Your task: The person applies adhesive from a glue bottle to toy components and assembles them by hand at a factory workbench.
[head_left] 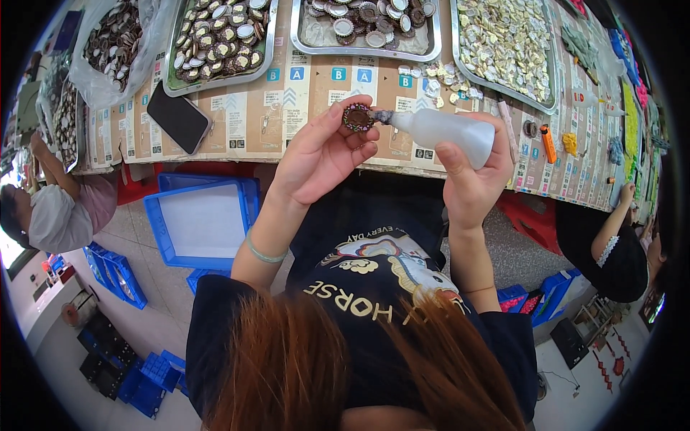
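Observation:
Between the thumb and fingers of my left hand (320,147) is a small round brown piece (358,117) with a scalloped, speckled rim, its face turned up. My right hand (474,169) is wrapped around a translucent white squeeze bottle (449,133), tilted on its side. Its dark, crusted nozzle (382,116) points left and reaches the edge of the brown piece; whether it touches cannot be told. Both hands are over the near edge of the cardboard-covered table (244,126).
Metal trays hold brown pieces (219,43), white-and-brown pieces (366,21) and small cream pieces (503,43). A phone (178,118) lies at left, an orange cutter (548,144) at right. Blue crates (198,223) stand below the table. Other people sit at the left (68,208) and right (604,244).

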A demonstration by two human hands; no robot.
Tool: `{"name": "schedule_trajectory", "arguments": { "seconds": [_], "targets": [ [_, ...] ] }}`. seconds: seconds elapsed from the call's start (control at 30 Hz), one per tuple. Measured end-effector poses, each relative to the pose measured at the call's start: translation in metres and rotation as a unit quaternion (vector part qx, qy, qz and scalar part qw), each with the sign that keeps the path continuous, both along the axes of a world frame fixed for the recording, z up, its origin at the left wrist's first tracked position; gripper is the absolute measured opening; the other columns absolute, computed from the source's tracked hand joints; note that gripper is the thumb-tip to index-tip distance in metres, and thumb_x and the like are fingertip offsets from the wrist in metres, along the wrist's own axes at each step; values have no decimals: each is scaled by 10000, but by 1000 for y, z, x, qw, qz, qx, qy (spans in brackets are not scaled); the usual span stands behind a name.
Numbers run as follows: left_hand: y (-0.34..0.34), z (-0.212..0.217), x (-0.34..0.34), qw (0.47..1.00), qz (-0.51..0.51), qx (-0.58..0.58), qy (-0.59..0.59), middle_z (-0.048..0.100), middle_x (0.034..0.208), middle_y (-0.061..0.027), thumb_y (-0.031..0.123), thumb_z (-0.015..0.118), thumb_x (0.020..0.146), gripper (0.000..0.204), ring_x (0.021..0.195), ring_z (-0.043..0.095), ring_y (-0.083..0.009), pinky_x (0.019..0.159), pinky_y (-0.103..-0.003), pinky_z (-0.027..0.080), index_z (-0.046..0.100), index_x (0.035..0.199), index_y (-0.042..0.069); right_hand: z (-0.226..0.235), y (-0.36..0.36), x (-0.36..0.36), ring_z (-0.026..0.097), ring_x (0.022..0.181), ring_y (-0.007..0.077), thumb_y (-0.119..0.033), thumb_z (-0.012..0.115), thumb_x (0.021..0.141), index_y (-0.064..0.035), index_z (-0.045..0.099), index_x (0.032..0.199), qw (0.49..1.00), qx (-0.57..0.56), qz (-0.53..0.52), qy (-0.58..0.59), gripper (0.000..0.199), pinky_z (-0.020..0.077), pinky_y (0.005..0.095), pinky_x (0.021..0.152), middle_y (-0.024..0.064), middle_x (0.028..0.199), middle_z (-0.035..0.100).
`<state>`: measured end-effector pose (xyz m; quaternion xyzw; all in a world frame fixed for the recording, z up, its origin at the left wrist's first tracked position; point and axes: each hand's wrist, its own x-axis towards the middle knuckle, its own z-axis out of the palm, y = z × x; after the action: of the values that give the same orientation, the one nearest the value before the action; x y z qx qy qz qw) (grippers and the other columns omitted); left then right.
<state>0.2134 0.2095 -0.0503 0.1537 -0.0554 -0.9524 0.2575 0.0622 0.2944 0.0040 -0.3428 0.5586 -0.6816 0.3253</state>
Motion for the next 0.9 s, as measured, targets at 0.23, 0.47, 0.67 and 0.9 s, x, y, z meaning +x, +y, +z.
{"name": "schedule_trajectory", "arguments": {
  "seconds": [0.23,0.47,0.67,0.9],
  "targets": [
    [3,-1,2,1000,13,0,-14,514,1019,-100,244,429,871,345,876,521,-192,789,-309,437,414,1130,17,1,1,0,530,758,95,-52,701,663,-26,483,912,1000,5,-1,0,332,436,202,646,42,837,547],
    [3,0,0,1000,10,-2,-10,504,1038,-126,248,426,872,346,877,524,-188,796,-315,441,409,1129,18,-1,0,-2,529,756,94,-55,706,658,-22,482,914,1000,-1,9,-10,342,442,206,643,44,844,545],
    [2,0,-2,1000,8,-10,-3,495,1063,-137,240,414,877,343,880,530,-180,801,-312,441,405,1132,12,-2,1,-5,530,746,93,-61,712,652,-20,486,906,1000,-1,20,4,343,445,197,630,42,832,545],
    [3,0,-2,1000,14,-13,-17,496,1064,-133,239,422,874,344,880,528,-176,810,-309,435,404,1135,17,-1,2,-6,535,739,94,-78,723,643,-18,493,898,999,4,29,30,349,449,202,628,42,822,550]
  ]
}}
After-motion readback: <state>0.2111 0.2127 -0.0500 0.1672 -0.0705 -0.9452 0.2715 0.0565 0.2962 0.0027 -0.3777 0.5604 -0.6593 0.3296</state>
